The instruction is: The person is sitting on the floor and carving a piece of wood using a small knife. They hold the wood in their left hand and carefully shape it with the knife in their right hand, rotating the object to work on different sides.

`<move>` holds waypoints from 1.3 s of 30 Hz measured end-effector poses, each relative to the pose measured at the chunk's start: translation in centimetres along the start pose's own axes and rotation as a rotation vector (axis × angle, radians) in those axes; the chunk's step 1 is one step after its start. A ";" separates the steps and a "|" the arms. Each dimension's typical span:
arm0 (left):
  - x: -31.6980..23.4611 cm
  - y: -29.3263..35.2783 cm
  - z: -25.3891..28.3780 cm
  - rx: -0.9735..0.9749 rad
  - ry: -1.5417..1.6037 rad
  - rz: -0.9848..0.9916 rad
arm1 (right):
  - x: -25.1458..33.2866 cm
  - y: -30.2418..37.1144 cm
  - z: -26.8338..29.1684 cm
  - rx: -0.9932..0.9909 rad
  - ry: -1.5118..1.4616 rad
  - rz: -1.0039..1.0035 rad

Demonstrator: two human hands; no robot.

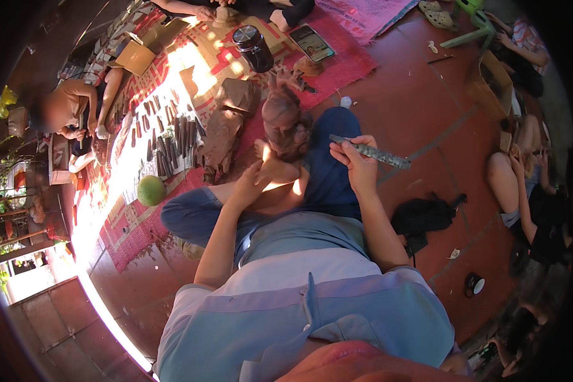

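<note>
I sit cross-legged on a red floor. My right hand (356, 160) grips a long grey flat stick (372, 152), like a ruler or file, held out over my blue-trousered knee (334, 127). My left hand (251, 181) rests on my bare foot (280, 172), fingers loose, holding nothing I can make out. Just past the foot stands a brown clay lump (285, 127) with pinched tips on top. More brown clay chunks (226, 130) lie to its left on the red patterned mat (337, 67).
Rows of dark clay sticks (165, 137) and a green round fruit (151, 190) lie on the mat. A dark jar (253, 46) and a phone (312, 42) sit beyond. People sit at left, top and right. A black bag (426, 216) lies by my right side.
</note>
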State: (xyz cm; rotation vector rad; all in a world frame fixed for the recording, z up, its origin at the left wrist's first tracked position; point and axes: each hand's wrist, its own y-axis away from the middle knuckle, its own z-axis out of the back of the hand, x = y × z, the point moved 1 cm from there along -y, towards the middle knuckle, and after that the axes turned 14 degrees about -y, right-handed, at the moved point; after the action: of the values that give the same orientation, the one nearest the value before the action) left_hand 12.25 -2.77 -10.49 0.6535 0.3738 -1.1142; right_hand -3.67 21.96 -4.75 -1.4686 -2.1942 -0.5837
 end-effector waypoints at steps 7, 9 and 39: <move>-8.1 -2.8 6.6 -0.104 0.600 -0.163 | -1.0 -0.9 -3.9 0.075 0.045 -0.031; -9.8 -3.3 7.7 -0.074 0.581 -0.240 | -1.7 -1.4 -4.5 0.143 0.095 -0.008; -11.3 -4.4 5.4 -0.001 0.531 -0.160 | -0.9 -3.9 -4.1 0.286 0.335 -0.169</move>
State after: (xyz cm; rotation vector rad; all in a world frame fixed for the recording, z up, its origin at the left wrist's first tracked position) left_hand 3.39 0.37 -1.10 0.9302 0.8929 -1.0807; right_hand -6.49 17.59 -2.27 -0.9706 -2.0452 -0.5030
